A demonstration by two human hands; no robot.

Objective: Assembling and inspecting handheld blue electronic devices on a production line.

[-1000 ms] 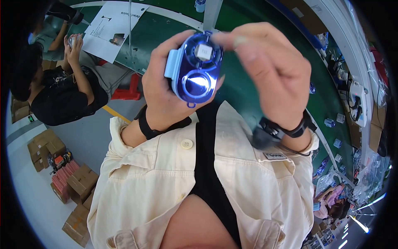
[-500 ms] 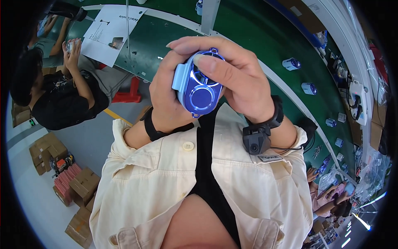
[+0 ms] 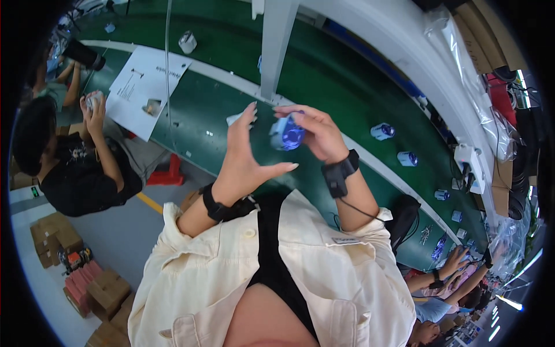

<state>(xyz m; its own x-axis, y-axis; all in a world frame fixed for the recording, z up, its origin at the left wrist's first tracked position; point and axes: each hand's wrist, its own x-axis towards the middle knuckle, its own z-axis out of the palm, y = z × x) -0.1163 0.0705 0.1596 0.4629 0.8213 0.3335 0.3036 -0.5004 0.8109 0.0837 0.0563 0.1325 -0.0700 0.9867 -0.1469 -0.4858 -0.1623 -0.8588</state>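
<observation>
My right hand (image 3: pixel 325 137) grips a small light-blue device (image 3: pixel 287 134) with a shiny purple-blue face. It is held above the green bench (image 3: pixel 211 130) and slightly blurred by motion. To its left is my left hand (image 3: pixel 240 169), empty, thumb and fingers spread wide apart and not touching the device. A small white piece (image 3: pixel 233 119) shows behind the left fingers, partly hidden by them.
Similar blue devices (image 3: pixel 383 132) stand on the green belt (image 3: pixel 341 87) beyond a pale rail. A white post (image 3: pixel 277 49) rises ahead. A printed sheet (image 3: pixel 139 87) lies on the left, near a seated co-worker (image 3: pixel 87 153). Other people's hands (image 3: pixel 454 261) show lower right.
My left hand has let go of the device and opened out to the left. The right hand has carried the device away from my body, lower toward the bench. The view has shifted slightly.
</observation>
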